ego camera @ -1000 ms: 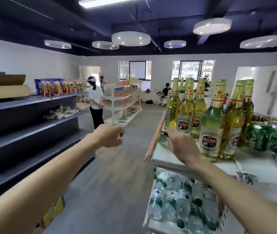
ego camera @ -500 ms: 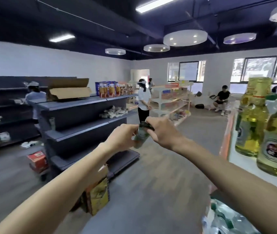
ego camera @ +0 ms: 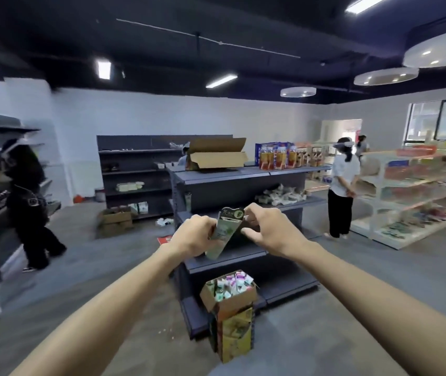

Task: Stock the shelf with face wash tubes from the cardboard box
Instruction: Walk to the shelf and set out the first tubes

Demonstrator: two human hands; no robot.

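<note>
- The tube [ego camera: 225, 233] between the hands has a dark flat end with a round green mark and some print on it, but the print is too blurred to read.
- The body of the tube is pale green and white, and it stands tilted, dark end up and leaning to the right.
- The left hand [ego camera: 193, 237] grips the tube at its middle and lower part, fingers curled round it.
- The right hand [ego camera: 269, 230] is at the upper right of the tube; its fingers are bent near the dark end, and I cannot tell if they touch it.
- Below the hands, on the floor, stands an open cardboard box [ego camera: 230, 297] full of tubes with pink, white and green ends; no words on them can be read.
- This box rests on top of a yellow printed carton [ego camera: 235, 336]; its print is not readable.
- Behind the hands is a dark grey shelf [ego camera: 243, 256], and the box stands just beside its lower left corner.
- Above the hands, on top of the shelf, is another open box [ego camera: 217, 156], and to its right are orange bottles [ego camera: 276, 156] with labels too small to read.
- To the right of the hands a person in a white shirt [ego camera: 344, 185] stands with back turned.
</note>
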